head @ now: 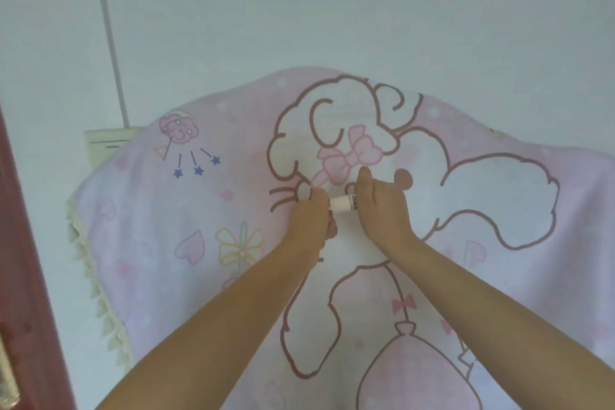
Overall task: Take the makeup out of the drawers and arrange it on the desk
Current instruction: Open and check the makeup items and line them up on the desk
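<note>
A small white tube with dark print [342, 203] lies level between my two hands, just above the desk's pink cartoon cloth [186, 216]. My left hand [314, 216] curls round its left end, and my right hand [382, 206] curls round its right end with the thumb raised. Only the tube's middle shows; both ends are hidden in my fingers. No drawer is in view.
The cloth covers the whole desk top and hangs over a fringed cream edge [96, 280] at the left. A cream box [106, 140] and a thin white pipe [109, 36] stand against the pale wall behind. A dark red door with a brass handle [6, 373] lines the left edge.
</note>
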Tool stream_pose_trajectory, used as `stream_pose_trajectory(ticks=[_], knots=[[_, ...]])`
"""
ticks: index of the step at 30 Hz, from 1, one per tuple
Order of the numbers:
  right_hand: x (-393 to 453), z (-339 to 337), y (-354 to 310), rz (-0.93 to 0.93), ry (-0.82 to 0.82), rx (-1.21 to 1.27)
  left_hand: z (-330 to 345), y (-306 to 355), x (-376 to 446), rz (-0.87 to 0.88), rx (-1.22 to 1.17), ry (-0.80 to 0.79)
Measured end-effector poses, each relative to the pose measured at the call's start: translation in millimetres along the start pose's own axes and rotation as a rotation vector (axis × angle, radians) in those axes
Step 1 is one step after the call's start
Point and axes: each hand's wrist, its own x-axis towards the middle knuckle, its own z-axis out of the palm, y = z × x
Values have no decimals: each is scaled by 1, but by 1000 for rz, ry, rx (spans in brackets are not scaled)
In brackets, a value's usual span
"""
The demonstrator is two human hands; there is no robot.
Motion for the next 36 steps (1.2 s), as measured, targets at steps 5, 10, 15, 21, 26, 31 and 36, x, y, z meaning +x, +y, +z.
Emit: stream_pose_trajectory(ticks=[5,10,15,21,26,31,36], knots=[[-2,-3,21,280,-246,171,-13,-13,-3,14,203,-195],[-5,-11,32,267,-347,260,-23,-22,-3,113,289,-247],[-2,-20,36,111,-411,293,-35,-16,-2,223,228,-210],[3,-22,27,184,-447,273,-42,-16,1,298,192,-130],[2,-23,34,49,-460,223,-43,-20,7,366,255,-87],[8,-25,33,74,-492,299,-43,-18,12,403,280,-60],[4,-26,31,90,-495,218,-44,-20,6,602,508,-64]])
